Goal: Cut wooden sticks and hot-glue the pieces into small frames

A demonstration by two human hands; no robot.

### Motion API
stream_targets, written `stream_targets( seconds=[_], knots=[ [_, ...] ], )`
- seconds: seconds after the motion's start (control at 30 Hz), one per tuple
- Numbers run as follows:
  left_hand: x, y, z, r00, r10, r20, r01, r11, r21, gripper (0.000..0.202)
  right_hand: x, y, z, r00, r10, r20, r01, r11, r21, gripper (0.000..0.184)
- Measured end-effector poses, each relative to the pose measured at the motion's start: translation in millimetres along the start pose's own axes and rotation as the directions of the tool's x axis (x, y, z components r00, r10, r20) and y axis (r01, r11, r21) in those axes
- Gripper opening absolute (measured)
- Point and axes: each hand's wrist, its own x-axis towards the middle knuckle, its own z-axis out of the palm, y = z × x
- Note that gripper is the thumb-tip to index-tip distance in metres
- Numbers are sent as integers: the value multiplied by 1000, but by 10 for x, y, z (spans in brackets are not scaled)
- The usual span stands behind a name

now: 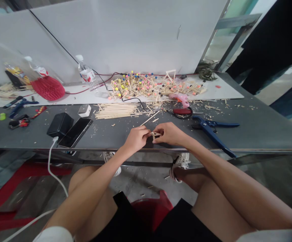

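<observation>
My left hand (136, 138) and my right hand (167, 133) meet over the front edge of the grey table (262, 131). Both pinch a small frame of thin wooden sticks (156, 134) between their fingertips. A bundle of loose wooden sticks (117, 110) lies behind my left hand. Further back is a pile of stick pieces with coloured balls (151, 85). A single stick (149, 118) lies just beyond my hands.
Blue cutters (213, 130) lie right of my hands, a pink glue gun (180, 98) and red-handled tool (182, 111) behind. A phone (75, 132), black box (59, 124) and white charger (84, 110) sit left. A person in black (267, 50) stands far right.
</observation>
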Motion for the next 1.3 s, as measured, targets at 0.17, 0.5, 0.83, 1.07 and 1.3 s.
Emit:
stream_targets(
  seconds=[0.17,0.5,0.83,1.07,1.3],
  knots=[
    [-6,-2,4,1000,2,-1,-2,1000,4,17,2,6,7,1000,3,-2,-3,1000,2,27],
    [-11,-1,7,1000,-2,-4,1,1000,-12,16,7,11,10,1000,2,-7,-2,1000,8,28],
    [-6,-16,8,1000,8,-1,-8,1000,-23,17,8,12,10,1000,4,-7,-4,1000,17,28],
    [0,-3,2,1000,-20,-4,20,1000,-17,18,10,32,21,1000,8,-9,-7,1000,19,29],
    [-13,29,7,999,-30,-14,30,1000,-3,17,0,28,12,1000,13,-2,-13,999,44,29]
  ],
)
